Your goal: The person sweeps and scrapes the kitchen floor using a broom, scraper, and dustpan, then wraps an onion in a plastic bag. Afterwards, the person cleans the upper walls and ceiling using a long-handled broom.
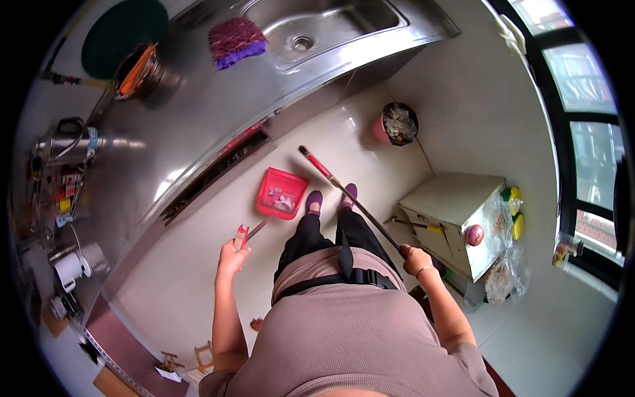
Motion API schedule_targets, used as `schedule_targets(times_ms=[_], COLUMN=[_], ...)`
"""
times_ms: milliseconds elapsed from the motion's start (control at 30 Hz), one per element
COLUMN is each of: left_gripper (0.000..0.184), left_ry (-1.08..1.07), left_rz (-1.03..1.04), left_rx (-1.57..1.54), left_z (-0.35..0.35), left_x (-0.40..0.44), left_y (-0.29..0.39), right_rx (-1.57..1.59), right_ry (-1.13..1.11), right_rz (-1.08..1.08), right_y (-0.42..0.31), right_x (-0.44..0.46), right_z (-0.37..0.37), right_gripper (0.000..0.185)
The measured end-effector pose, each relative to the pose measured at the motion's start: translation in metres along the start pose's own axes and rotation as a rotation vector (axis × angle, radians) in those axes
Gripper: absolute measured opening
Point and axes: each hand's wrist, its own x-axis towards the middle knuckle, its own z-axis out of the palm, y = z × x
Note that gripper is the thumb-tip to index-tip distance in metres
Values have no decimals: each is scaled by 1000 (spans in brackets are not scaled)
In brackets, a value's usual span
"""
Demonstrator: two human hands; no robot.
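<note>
My left hand point(231, 257) is closed round the upright handle of a red dustpan point(268, 180). The pan rests on the pale floor, with some whitish scraps point(283, 200) lying inside it. In my right hand point(417, 261) is the long dark stick of a broom point(370, 221), gripped near its upper end. The stick slants away to the upper left, past my feet, to a red part and a narrow dark tip at floor level. That far end is apart from the dustpan, to its upper right. My purple shoes point(314, 200) stand between the pan and the stick.
A steel counter point(198, 126) with a sink point(317, 30) runs along the left, an open drawer point(218, 173) below it. A full bin point(399, 124) stands against the far wall. At right is a low cabinet point(446, 198) with an onion point(474, 235) and plastic bags point(506, 274).
</note>
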Motion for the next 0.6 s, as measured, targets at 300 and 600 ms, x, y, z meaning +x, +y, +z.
schedule_targets(times_ms=[300,600], left_gripper=[62,61], left_ry=[-541,-793], left_rz=[98,299], left_rx=[-239,-296], left_z=[23,84], left_x=[-20,-60], left_y=[87,190], right_rx=[495,745], right_ry=[-13,12], right_rz=[291,401], right_y=[42,89], right_x=[-17,-37], right_z=[68,167], right_gripper=[28,34])
